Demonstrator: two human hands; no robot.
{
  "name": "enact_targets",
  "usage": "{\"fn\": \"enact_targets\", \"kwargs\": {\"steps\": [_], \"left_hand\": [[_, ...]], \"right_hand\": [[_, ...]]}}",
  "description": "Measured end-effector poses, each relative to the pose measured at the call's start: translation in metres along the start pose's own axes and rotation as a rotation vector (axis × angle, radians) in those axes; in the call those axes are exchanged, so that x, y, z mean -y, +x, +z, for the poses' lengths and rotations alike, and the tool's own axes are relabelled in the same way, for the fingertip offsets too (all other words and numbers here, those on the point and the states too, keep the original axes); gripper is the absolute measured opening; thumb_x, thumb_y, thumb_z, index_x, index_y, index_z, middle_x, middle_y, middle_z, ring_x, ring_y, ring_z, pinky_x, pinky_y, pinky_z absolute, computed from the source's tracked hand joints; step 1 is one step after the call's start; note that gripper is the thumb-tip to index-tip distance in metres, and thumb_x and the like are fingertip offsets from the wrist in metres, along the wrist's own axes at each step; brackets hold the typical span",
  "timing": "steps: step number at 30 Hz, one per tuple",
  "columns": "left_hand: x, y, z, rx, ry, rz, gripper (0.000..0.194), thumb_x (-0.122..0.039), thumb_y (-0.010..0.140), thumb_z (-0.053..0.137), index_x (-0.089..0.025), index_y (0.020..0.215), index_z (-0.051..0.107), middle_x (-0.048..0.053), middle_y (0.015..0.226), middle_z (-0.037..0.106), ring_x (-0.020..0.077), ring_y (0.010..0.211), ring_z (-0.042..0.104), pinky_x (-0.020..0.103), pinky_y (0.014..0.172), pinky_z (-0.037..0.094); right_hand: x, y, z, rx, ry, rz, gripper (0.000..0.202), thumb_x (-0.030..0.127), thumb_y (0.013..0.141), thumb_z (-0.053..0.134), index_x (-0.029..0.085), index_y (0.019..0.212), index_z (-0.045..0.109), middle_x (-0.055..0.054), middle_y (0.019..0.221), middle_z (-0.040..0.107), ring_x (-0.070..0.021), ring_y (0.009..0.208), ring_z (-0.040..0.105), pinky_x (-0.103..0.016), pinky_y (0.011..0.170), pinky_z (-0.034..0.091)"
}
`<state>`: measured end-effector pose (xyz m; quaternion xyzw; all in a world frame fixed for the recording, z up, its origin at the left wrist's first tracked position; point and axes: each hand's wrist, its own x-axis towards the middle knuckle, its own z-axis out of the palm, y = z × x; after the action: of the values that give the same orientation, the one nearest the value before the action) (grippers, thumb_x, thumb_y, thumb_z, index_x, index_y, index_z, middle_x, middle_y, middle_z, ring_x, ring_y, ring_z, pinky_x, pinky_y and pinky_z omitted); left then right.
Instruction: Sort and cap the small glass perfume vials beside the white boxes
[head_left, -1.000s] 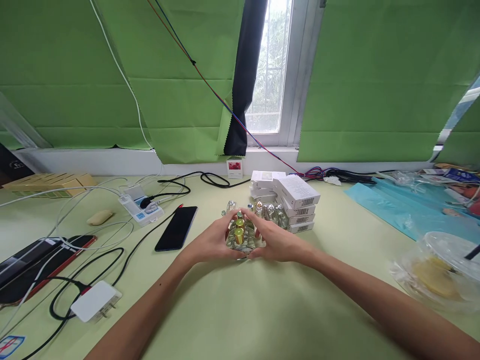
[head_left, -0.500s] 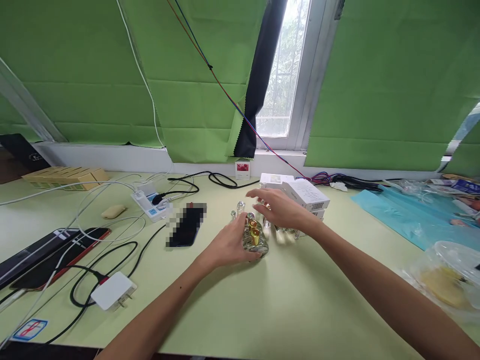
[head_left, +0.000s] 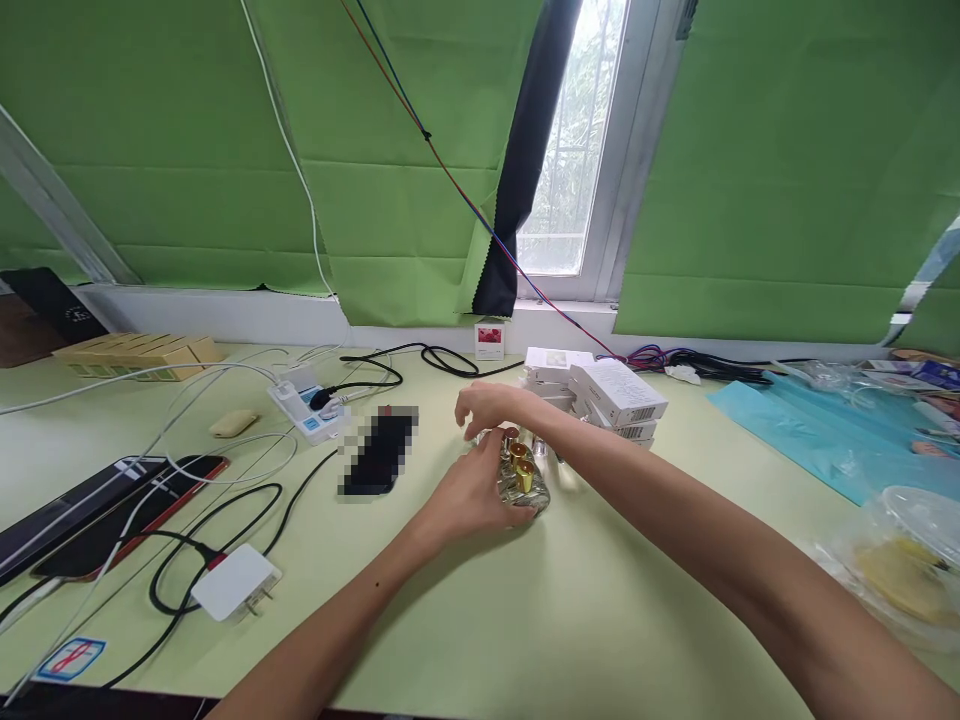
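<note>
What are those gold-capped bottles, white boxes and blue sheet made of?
Bottles: probably glass, glossy, with a see-through look and bright glints.
Gold caps: mirror-bright, so metal or metallic-coated plastic; unclear which.
White boxes: likely smooth card, given crisp edges and print.
Blue sheet: probably thin plastic, given creases and soft sheen.
</note>
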<state>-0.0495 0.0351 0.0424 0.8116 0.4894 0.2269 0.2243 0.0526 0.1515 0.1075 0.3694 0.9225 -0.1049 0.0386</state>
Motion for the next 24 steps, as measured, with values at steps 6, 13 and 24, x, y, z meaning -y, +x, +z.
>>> {"fn": "enact_targets", "kwargs": {"steps": [6,13,24], "left_hand": [[-0.002,0.000,0.001,-0.004,0.027,-0.031,0.074,-0.048,0.062,0.079,-0.022,0.119,0.040,0.010,0.106,0.064,0.0319,0.088,0.065,0.039,0.065,0.049],[-0.013,-0.003,-0.008,0.013,0.012,-0.053,0.074,-0.047,0.061,0.078,-0.022,0.120,0.041,0.008,0.101,0.064,0.0293,0.084,0.063,0.036,0.060,0.044],[-0.006,0.000,-0.029,0.051,-0.030,-0.041,0.065,-0.042,0.058,0.079,-0.023,0.112,0.050,0.002,0.091,0.065,0.0232,0.079,0.061,0.030,0.061,0.041]], "right_hand": [[0.003,0.004,0.005,0.063,-0.002,0.002,0.022,0.022,0.078,0.075,0.015,0.099,0.080,-0.010,0.095,0.078,-0.0221,0.085,0.070,-0.025,0.062,0.048],[-0.005,0.004,0.011,0.039,-0.016,-0.034,0.022,0.009,0.075,0.065,0.012,0.091,0.081,-0.008,0.085,0.078,-0.0171,0.076,0.065,-0.023,0.059,0.043],[-0.022,-0.013,0.014,0.013,-0.020,0.018,0.028,0.001,0.076,0.059,0.012,0.091,0.081,-0.009,0.087,0.077,-0.0128,0.072,0.058,-0.022,0.058,0.036]]}}
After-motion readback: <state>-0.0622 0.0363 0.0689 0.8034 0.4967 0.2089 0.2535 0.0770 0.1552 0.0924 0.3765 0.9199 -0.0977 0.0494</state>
